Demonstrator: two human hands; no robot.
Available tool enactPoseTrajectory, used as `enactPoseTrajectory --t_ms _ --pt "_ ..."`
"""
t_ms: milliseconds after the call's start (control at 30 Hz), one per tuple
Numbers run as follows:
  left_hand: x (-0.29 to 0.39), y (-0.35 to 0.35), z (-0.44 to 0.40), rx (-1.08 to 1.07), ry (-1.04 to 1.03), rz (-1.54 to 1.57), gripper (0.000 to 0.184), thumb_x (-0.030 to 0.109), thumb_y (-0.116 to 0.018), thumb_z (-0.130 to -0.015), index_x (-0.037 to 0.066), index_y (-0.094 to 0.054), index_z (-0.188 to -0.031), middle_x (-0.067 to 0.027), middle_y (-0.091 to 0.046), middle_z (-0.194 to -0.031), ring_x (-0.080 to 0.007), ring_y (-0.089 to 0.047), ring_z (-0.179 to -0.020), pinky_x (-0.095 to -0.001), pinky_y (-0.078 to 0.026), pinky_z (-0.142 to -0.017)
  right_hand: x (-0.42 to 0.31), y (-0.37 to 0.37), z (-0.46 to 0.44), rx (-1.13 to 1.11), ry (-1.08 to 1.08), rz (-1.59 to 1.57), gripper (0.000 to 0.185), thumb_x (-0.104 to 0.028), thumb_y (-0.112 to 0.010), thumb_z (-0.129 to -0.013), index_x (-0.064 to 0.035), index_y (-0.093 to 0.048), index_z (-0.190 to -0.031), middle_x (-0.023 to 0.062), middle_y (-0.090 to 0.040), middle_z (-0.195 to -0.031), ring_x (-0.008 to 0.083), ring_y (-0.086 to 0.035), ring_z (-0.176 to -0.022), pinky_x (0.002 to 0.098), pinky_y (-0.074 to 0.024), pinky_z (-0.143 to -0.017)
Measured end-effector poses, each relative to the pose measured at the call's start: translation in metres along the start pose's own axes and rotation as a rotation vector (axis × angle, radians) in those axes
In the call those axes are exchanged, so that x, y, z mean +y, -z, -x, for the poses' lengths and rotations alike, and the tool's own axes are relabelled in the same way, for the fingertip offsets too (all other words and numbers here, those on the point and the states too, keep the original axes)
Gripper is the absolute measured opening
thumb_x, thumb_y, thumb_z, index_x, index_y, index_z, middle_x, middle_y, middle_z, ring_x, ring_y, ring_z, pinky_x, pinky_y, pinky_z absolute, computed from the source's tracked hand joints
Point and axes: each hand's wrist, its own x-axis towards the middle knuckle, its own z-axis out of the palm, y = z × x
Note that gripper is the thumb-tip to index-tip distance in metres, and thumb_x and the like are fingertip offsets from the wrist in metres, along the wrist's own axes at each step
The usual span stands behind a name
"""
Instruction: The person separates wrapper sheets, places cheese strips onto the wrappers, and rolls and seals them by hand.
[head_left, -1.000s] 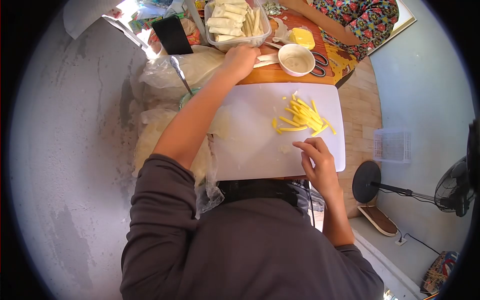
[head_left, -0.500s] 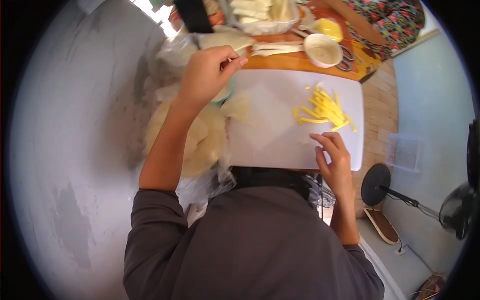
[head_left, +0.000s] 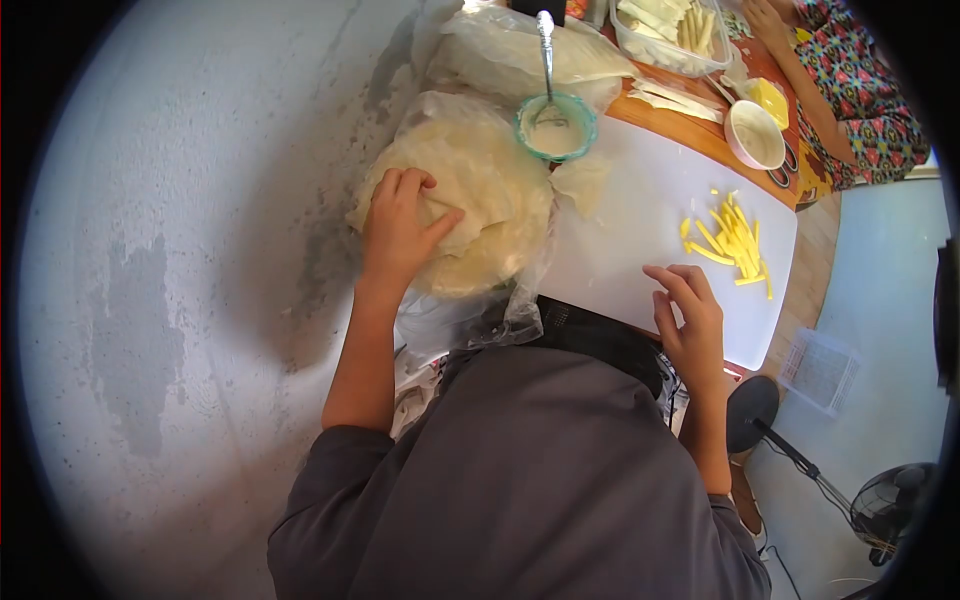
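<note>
My left hand (head_left: 400,225) rests on a stack of thin, pale round wrappers (head_left: 470,265) lying in clear plastic at the left. Its thumb and fingers are apart, touching the top sheet, which has a raised fold between them. My right hand (head_left: 692,325) hovers over the near edge of a white cutting board (head_left: 625,240), fingers apart and holding nothing. Beyond it on the board lies a pile of yellow strips (head_left: 738,240). A single wrapper piece (head_left: 580,185) lies at the board's left edge. Behind the stack, a teal-rimmed bowl (head_left: 557,128) holds white paste and a spoon (head_left: 546,50).
At the back stands a clear container (head_left: 668,55) of pale rolls. Near it are a white cup (head_left: 755,135), scissors (head_left: 788,165), a yellow block (head_left: 768,100) and a plastic bag (head_left: 530,55). Another person's arm (head_left: 815,95) is at the far right. A fan (head_left: 890,510) stands right.
My left hand has come down from its raised, pinched position above the bowl onto the wrapper stack. The whole view has turned leftward. My right hand keeps nearly the same pose.
</note>
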Motion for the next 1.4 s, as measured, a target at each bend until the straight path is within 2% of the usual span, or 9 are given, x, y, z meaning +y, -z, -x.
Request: enactPoseTrajectory --t_ms 300,400,600,700,800,1000,1100,1300,1400 --pt "-0.009 0.007 -0.018 0.146 -0.114 0.222 0.015 0.016 -0.07 -0.086 0.003 -0.065 -0.092 -0.007 -0.065 -0.094 -0.0243 -0.063 -0.091 -0.0336 -0.048 -0.083 -0.007 -0.004 -0.001 -0.017 -0.001 0.011 0.031 0.005 -0.06 -0.084 -0.0062 -0.067 -0.113 0.0109 -0.059 -0.098 0.026 -0.059 -0.088 0.0345 -0.0477 -0.076" --pt "0.01 0.019 -0.026 0.072 0.189 0.939 0.014 0.016 -0.064 -0.093 0.002 -0.062 -0.096 -0.0034 -0.066 -0.097 -0.016 -0.063 -0.091 -0.0286 -0.048 -0.084 -0.014 -0.002 -0.006 -0.04 -0.052 -0.1 0.032 0.003 -0.062 -0.084 -0.0054 -0.066 -0.115 0.0107 -0.061 -0.102 0.0222 -0.06 -0.09 0.0328 -0.0479 -0.077" --pt "0.06 0.009 -0.028 -0.39 0.426 1.632 0.012 0.016 -0.056 -0.098 0.005 -0.06 -0.1 0.0003 -0.064 -0.092 -0.008 -0.061 -0.091 -0.0285 -0.052 -0.085 -0.025 -0.018 -0.03 0.037 -0.069 -0.725 0.046 -0.003 -0.064 -0.09 -0.0023 -0.051 -0.134 0.0107 -0.062 -0.109 0.0151 -0.059 -0.096 0.0299 -0.0472 -0.086" --pt "0.087 -0.014 -0.014 -0.541 0.426 1.591 0.016 0.018 -0.054 -0.1 0.004 -0.06 -0.1 0.0 -0.064 -0.092 -0.0092 -0.063 -0.086 -0.0292 -0.053 -0.083 -0.039 -0.023 -0.04 0.028 -0.113 -1.032 0.055 -0.004 -0.066 -0.09 -0.0031 -0.043 -0.14 0.011 -0.061 -0.11 0.0149 -0.058 -0.098 0.0294 -0.0462 -0.09" --pt "0.095 -0.035 0.002 -0.68 0.335 1.497 0.02 0.02 -0.053 -0.1 0.001 -0.06 -0.103 -0.0031 -0.064 -0.09 -0.0098 -0.063 -0.087 -0.0285 -0.053 -0.081 -0.029 -0.02 -0.036 -0.002 -0.191 -0.906 0.058 0.001 -0.069 -0.086 -0.0033 -0.043 -0.138 0.0064 -0.06 -0.098 0.0124 -0.058 -0.091 0.027 -0.0475 -0.086" --pt "0.087 -0.064 -0.016 -0.301 -0.137 0.274 0.032 0.022 -0.061 -0.094 0.001 -0.06 -0.118 -0.0119 -0.067 -0.105 -0.0236 -0.067 -0.082 -0.0364 -0.052 -0.076 0.002 -0.005 -0.012 0.161 -0.231 -0.634 0.055 0.006 -0.066 -0.083 -0.003 -0.047 -0.134 0.0031 -0.057 -0.087 0.0106 -0.058 -0.084 0.0265 -0.0492 -0.082" --pt "0.096 -0.084 -0.024 -0.242 -0.078 0.034 0.036 0.023 -0.066 -0.089 0.003 -0.062 -0.118 -0.015 -0.067 -0.104 -0.0299 -0.067 -0.084 -0.0393 -0.053 -0.076 0.006 0.006 -0.004 0.211 -0.258 -0.604 0.056 0.007 -0.065 -0.082 -0.003 -0.047 -0.134 0.0038 -0.057 -0.087 0.0109 -0.057 -0.083 0.0269 -0.0491 -0.083" --pt "0.095 -0.098 -0.03 -0.145 -0.148 0.268 0.034 0.017 -0.072 -0.084 0.005 -0.064 -0.115 -0.011 -0.068 -0.096 -0.0254 -0.067 -0.082 -0.0372 -0.053 -0.073 0.008 0.02 0.008 0.306 -0.257 -0.525 0.055 0.008 -0.063 -0.082 -0.0033 -0.047 -0.134 0.0048 -0.057 -0.089 0.0117 -0.057 -0.089 0.027 -0.048 -0.086" --pt "0.115 -0.069 -0.032 -0.468 0.088 0.547 0.034 0.012 -0.076 -0.081 0.004 -0.065 -0.112 -0.0066 -0.067 -0.091 -0.0167 -0.064 -0.08 -0.029 -0.052 -0.07 0.01 0.024 0.008 0.304 -0.247 -0.514 0.056 0.008 -0.064 -0.082 -0.0036 -0.046 -0.134 0.0049 -0.058 -0.089 0.0118 -0.057 -0.09 0.0265 -0.0471 -0.086"
